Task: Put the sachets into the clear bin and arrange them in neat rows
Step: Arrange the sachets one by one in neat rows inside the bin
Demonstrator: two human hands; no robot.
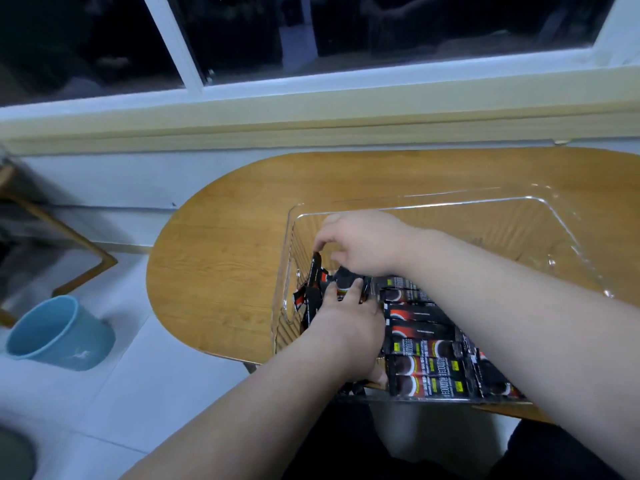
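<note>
A clear bin [433,204] stands on the wooden table [225,258]. Several black and red sachets [426,362] lie side by side in a row along the bin's near part. A loose bunch of sachets [313,292] stands crooked against the bin's left wall. My left hand [346,327] is inside the bin and presses on this bunch, fingers around a sachet. My right hand [363,244] reaches across from the right and pinches the top of an upright sachet at the left wall. My forearms hide part of the row.
The far half of the bin holds nothing. A blue bucket [60,336] stands on the white tiled floor left of the table. A wooden frame [69,233] leans at the far left. A window sill [311,112] runs behind the table.
</note>
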